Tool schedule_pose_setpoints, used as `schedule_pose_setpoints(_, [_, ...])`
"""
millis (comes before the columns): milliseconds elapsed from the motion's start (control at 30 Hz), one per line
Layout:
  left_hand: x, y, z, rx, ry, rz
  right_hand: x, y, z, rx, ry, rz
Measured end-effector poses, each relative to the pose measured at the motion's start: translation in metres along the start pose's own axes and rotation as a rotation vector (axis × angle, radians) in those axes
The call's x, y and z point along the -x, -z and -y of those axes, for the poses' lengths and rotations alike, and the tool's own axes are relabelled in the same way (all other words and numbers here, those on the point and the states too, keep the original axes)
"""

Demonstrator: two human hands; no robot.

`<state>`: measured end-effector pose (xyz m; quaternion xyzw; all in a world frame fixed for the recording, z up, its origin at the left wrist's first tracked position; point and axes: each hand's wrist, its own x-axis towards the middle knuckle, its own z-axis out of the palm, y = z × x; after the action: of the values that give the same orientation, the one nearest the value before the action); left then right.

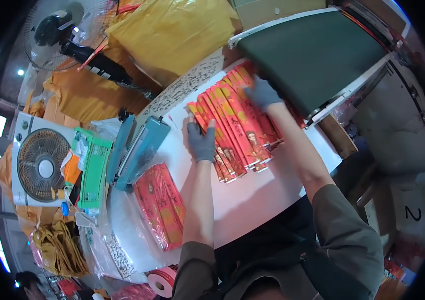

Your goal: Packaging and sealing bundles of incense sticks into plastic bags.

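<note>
Long flat red packets with gold print [235, 120] lie in an overlapping, fanned pile on the white tabletop [247, 200]. My left hand [201, 141], in a grey glove, rests against the pile's left edge with thumb and fingers apart. At the far right end of the pile is my right hand [263, 94], also gloved in grey. Motion blurs its fingers, so their grip cannot be made out. Left of my left forearm, a bundle of similar red packets in clear plastic wrap [160, 205] lies on the table.
A teal bar-shaped device, resembling a bag sealer [140, 150], stands left of the pile. Beyond it are a green basket [95, 170], a box fan [45, 165] and a black standing fan [55, 30]. A dark green conveyor belt [312, 55] borders the far right. Yellow sacks [172, 35] lie behind.
</note>
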<state>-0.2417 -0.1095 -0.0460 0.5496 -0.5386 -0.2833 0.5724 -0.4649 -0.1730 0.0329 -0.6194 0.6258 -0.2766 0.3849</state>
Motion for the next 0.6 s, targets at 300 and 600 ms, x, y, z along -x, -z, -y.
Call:
schedule_pose_setpoints(300, [0.043,-0.006,-0.054,0.526,0.297,0.231,0.06,-0.054,-0.012,0.103,0.155,0.069])
schedule_pose_setpoints(600, [0.271,0.104,-0.105,0.456,0.563,0.528,0.287,-0.029,-0.058,-0.105,0.031,0.807])
